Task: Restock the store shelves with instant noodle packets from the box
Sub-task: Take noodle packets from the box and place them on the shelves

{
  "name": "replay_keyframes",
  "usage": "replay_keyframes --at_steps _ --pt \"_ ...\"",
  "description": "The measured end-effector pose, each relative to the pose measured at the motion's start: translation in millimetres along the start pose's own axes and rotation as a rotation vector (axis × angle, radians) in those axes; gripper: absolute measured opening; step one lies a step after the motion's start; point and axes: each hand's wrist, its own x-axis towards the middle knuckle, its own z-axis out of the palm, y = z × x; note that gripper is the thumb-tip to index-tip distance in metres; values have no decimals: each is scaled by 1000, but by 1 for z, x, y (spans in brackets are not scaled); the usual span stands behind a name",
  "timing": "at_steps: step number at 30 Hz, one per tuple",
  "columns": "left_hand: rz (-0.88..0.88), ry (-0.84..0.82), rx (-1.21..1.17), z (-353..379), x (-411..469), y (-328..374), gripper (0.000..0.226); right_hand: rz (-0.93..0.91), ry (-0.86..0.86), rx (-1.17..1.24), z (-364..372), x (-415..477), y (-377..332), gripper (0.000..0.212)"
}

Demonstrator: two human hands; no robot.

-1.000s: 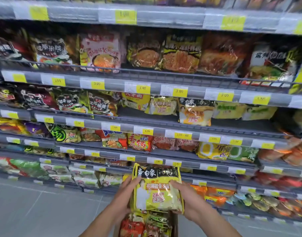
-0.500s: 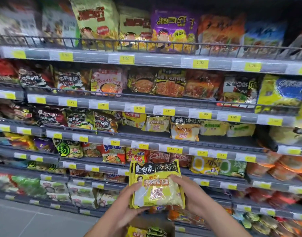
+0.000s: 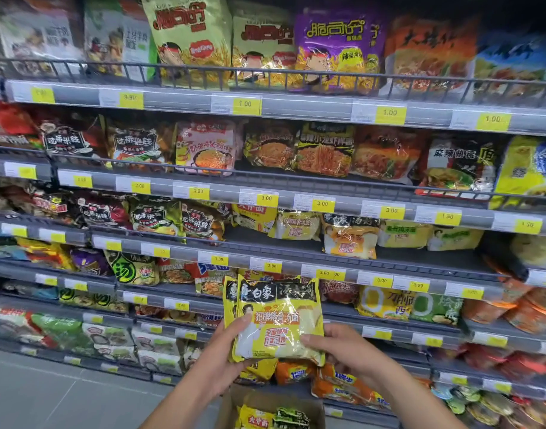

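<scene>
Holding yellow noodle packets (image 3: 274,317) upright, long axis vertical.

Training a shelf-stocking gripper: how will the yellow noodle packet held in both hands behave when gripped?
The yellow noodle packet looks glossy and crinkled, so probably slippery. The left hand and right hand hold only its lower edge, suggesting it is light and fairly stiff.

Noodle packets (image 3: 274,317): glossy crinkled plastic film, glare spots. Shelves (image 3: 296,198): grey painted metal, matt, wire rails. Price tags (image 3: 247,104): yellow paper under clear plastic strip. Box (image 3: 234,404): brown cardboard, matt. Floor (image 3: 48,394): smooth grey tile.
</scene>
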Motion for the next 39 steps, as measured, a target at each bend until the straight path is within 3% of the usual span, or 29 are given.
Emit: replay_keyframes --at_steps 3,6,9,16,22,31,36,39 --pt "5 2 29 -2 8 10 131 51 -1 57 2 12 -4 44" --pt "23 -16 39 -3 18 22 152 82 -16 94 1 27 -10 66" --pt "47 -51 71 -4 26 35 161 126 -15 137 0 42 -19 64" --pt "67 -84 96 -15 50 66 118 54 22 215 9 69 -39 60" --pt "11 -108 145 -27 65 80 114 11 50 223 19 85 -40 41" --pt "-8 -120 75 -38 75 93 103 96 106 326 11 101 -52 46" --pt "-8 -58 70 -45 78 97 107 100 202 432 -8 115 -60 62" --pt "-10 -36 82 -49 78 98 102 66 256 439 -23 128 -75 85"
